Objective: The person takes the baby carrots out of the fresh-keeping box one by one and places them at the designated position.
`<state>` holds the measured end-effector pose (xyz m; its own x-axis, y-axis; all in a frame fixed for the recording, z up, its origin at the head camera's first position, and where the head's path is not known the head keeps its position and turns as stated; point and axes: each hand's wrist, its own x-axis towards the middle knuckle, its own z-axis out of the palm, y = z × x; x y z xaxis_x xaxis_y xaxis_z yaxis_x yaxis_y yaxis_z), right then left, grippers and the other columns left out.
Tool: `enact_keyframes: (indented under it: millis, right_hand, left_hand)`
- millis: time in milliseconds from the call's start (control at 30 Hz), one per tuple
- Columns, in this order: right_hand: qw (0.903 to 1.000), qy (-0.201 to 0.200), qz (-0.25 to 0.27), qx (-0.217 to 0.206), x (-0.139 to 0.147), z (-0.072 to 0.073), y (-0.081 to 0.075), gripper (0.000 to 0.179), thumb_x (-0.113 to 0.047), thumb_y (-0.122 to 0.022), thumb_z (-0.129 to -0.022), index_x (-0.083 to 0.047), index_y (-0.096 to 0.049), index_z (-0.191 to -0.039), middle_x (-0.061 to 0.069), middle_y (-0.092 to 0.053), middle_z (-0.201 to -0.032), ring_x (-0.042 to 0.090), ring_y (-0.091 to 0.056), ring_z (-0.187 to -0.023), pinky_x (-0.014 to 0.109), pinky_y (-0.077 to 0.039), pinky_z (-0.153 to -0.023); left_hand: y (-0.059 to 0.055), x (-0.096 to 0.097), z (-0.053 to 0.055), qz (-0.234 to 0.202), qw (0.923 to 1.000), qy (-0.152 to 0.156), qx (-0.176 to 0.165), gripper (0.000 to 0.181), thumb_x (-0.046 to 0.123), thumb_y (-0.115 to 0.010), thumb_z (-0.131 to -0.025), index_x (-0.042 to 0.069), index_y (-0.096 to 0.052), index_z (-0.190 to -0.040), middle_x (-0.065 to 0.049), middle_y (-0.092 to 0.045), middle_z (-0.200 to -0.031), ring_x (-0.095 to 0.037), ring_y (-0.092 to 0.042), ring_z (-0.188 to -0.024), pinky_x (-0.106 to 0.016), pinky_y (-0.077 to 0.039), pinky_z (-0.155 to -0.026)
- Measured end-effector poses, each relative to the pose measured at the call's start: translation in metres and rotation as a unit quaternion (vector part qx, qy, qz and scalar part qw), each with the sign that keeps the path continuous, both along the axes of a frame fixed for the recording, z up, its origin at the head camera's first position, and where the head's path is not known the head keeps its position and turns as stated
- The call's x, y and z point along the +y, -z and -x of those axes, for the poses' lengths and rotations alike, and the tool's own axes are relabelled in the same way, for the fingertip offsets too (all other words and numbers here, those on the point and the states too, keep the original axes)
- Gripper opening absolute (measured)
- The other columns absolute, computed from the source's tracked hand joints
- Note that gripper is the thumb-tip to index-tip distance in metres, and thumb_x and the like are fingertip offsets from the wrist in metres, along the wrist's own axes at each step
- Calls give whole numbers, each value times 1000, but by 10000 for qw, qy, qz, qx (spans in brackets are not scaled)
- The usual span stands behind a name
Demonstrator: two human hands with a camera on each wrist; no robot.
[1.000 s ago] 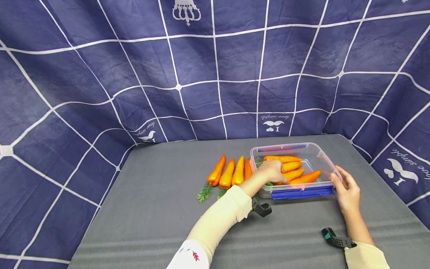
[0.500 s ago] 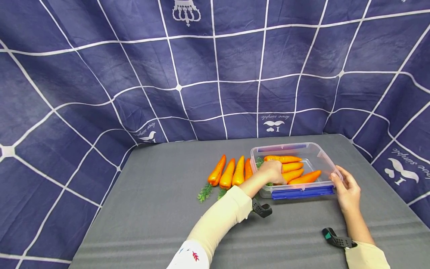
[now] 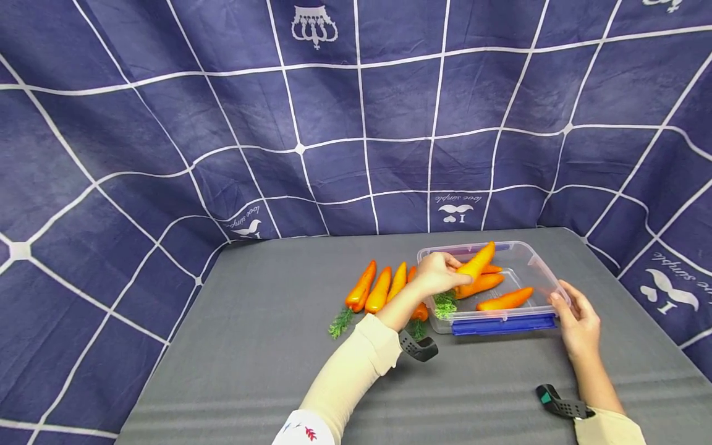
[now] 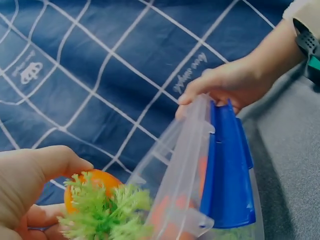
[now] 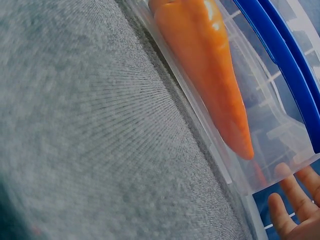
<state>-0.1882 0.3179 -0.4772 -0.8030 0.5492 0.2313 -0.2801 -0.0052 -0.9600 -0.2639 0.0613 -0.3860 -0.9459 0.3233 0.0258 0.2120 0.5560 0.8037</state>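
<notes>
My left hand [image 3: 436,272] pinches a carrot [image 3: 477,262] between thumb and fingers, raised over the left part of a clear plastic box [image 3: 517,313]. The carrot's tip tilts up and away to the right. In the left wrist view its orange top [image 4: 105,179] and leafy green tuft [image 4: 107,210] show beside my thumb. Several other carrots lie in the box, one [image 3: 505,300] near its front wall. My right hand [image 3: 581,318] holds the box's right end, thumb at the rim, fingers against the outside; in the right wrist view some fingertips [image 5: 282,170] touch the wall.
Several carrots [image 3: 361,285] with green tufts lie in a row on the grey tabletop [image 3: 267,321], left of the box. A blue latch flap [image 3: 503,324] runs along the box's front. A dark blue checked curtain [image 3: 389,161] hangs behind and at both sides.
My left hand has risen from inside the box and lifted a carrot, its tip now pointing up. My right hand stays at the box's right end. The head view has shifted slightly.
</notes>
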Motion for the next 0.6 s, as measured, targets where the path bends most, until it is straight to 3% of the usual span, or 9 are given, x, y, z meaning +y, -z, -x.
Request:
enact_keyframes:
  millis: [133,267,467,600]
  right_hand:
    - [10000,-43,-1,-54,0,-1,1,31,3,-61,-92,-12,-69,-118,-15,-70,-77,-5,-65,-72,6,-45,-68]
    - [9999,-113,83,-71,2,-1,3,32,4,-61,-92,-14,-69,-117,-15,-70,-77,-5,-65,-72,6,-46,-69]
    - [9999,-44,40,-111,2,0,2,32,4,-61,-91,-14,-70,-116,-15,-70,-76,-5,-65,-71,6,-46,-68]
    - [9999,-10,45,-147,2,0,2,32,4,-61,-91,-13,-69,-117,-15,-70,-77,-5,-65,-72,6,-45,-68]
  left_hand:
    - [1,-19,-2,-1108,9934,-163,-255,29,20,-83,-75,4,-73,-97,3,-69,-79,-4,-61,-70,-18,-49,-63]
    - [4,-40,-5,-2018,9769,-411,-571,28,14,-81,-76,0,-72,-98,-4,-69,-81,-9,-63,-70,-23,-53,-64]
    - [9,-78,-9,-2741,9559,-403,-969,32,10,-76,-81,-8,-66,-106,-7,-66,-84,-13,-63,-64,-30,-56,-60]
    - [10,-106,-15,-2843,9521,-352,-1073,37,8,-73,-84,-12,-61,-112,-9,-64,-88,-13,-63,-64,-30,-56,-61]
